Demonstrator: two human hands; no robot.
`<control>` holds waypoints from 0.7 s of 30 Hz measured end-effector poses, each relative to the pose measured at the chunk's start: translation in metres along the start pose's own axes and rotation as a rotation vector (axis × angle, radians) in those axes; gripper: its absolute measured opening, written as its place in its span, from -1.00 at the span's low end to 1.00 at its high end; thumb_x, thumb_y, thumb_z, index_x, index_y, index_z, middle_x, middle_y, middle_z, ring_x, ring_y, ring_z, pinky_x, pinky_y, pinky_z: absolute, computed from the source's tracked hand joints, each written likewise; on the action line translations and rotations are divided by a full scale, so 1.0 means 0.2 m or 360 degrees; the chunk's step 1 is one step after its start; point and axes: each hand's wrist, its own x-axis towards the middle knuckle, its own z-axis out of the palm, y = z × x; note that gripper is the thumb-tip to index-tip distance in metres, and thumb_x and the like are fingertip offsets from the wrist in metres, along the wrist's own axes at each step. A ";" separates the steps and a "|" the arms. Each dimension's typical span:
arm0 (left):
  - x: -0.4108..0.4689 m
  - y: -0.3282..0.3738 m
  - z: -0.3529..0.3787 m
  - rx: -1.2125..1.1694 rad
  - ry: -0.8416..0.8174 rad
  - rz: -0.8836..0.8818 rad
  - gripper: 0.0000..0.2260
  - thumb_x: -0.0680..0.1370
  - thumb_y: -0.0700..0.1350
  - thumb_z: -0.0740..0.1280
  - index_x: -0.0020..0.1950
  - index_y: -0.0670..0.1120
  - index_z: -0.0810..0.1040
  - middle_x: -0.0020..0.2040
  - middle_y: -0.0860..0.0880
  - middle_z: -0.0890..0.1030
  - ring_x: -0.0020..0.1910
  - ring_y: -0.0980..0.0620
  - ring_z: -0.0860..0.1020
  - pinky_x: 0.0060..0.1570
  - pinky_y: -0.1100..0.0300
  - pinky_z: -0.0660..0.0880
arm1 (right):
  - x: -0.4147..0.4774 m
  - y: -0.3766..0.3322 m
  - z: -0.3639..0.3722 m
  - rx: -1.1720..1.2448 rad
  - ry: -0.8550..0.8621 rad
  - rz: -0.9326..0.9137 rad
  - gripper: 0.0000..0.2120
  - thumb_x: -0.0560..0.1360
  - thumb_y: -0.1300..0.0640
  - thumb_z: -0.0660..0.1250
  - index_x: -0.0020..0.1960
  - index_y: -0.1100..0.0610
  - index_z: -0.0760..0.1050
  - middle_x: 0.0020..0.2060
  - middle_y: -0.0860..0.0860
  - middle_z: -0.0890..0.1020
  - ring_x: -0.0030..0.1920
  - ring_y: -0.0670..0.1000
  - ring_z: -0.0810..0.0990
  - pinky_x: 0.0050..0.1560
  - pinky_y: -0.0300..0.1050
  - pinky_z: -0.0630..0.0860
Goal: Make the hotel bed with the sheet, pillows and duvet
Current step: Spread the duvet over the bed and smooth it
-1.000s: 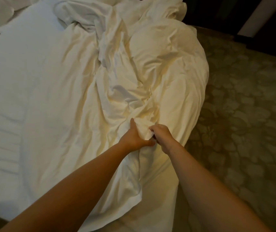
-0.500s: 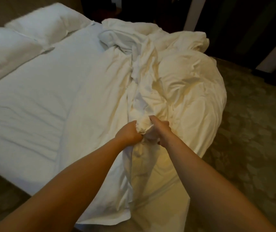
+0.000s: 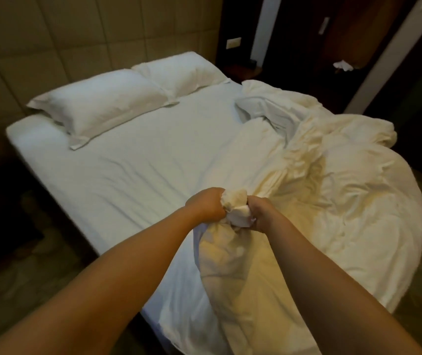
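A crumpled white duvet [image 3: 338,190] lies heaped on the right half of the bed and spills over its right edge. My left hand [image 3: 206,206] and my right hand [image 3: 262,213] are side by side, both clenched on a bunched corner of the duvet near the bed's foot. A white fitted sheet [image 3: 133,170] covers the mattress, smooth with light creases. Two white pillows lie at the head: the nearer pillow [image 3: 102,103] on the left and the farther pillow [image 3: 179,71] beside it.
A padded beige headboard wall [image 3: 63,42] rises behind the pillows. Dark patterned carpet [image 3: 25,278] lies left of the bed and also on the right. A dark nightstand [image 3: 243,70] and dark door panels stand beyond the far corner.
Both hands have lifted the bunched duvet corner and pulled it towards me. My view has risen, so the pillows and headboard now show.
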 end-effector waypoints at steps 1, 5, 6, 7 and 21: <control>-0.02 -0.09 -0.09 0.0016 0.0038 0.0013 -0.64 0.52 -0.11 0.33 0.33 -0.05 0.48 0.25 -0.09 0.54 0.18 -0.10 0.52 0.14 0.07 0.46 | -0.03 -0.04 0.12 -0.0033 0.0023 -0.0068 -0.62 0.48 0.18 0.30 0.26 0.31 0.45 0.14 0.18 0.59 0.05 0.21 0.58 -0.17 0.09 0.63; -0.11 -0.46 -0.45 0.0059 0.0168 0.0016 -0.70 0.52 -0.12 0.31 0.25 -0.07 0.53 0.18 -0.10 0.58 0.12 -0.11 0.54 0.09 0.05 0.49 | -0.15 -0.17 0.63 -0.0161 0.0073 -0.0277 -0.64 0.44 0.25 0.26 0.22 0.30 0.47 0.09 0.23 0.59 0.03 0.25 0.60 -0.04 0.26 0.60; -0.14 -0.56 -0.54 0.0060 0.0204 0.0009 -0.70 0.53 -0.11 0.31 0.26 -0.07 0.53 0.20 -0.10 0.57 0.14 -0.12 0.54 0.12 0.04 0.48 | -0.20 -0.21 0.76 -0.0207 0.0073 -0.0305 -0.65 0.44 0.26 0.25 0.21 0.30 0.47 0.09 0.23 0.59 0.02 0.26 0.60 -0.03 0.27 0.60; -0.16 -0.65 -0.63 0.0056 0.0239 0.0003 -0.69 0.53 -0.10 0.32 0.27 -0.07 0.52 0.21 -0.10 0.56 0.16 -0.12 0.53 0.14 0.03 0.47 | -0.24 -0.24 0.89 -0.0189 0.0059 -0.0368 -0.67 0.44 0.27 0.25 0.20 0.31 0.47 0.09 0.22 0.59 0.02 0.25 0.60 -0.04 0.24 0.61; -0.10 -1.78 -1.59 -0.0016 0.0638 -0.0165 -0.72 0.55 -0.07 0.30 0.26 -0.02 0.49 0.17 -0.06 0.55 0.10 -0.10 0.53 0.04 0.11 0.43 | -0.30 -0.73 2.36 -0.0134 -0.0148 -0.0647 -0.57 0.52 0.29 0.18 0.38 0.27 0.30 0.21 0.22 0.49 0.00 0.17 0.51 -0.30 -0.10 0.44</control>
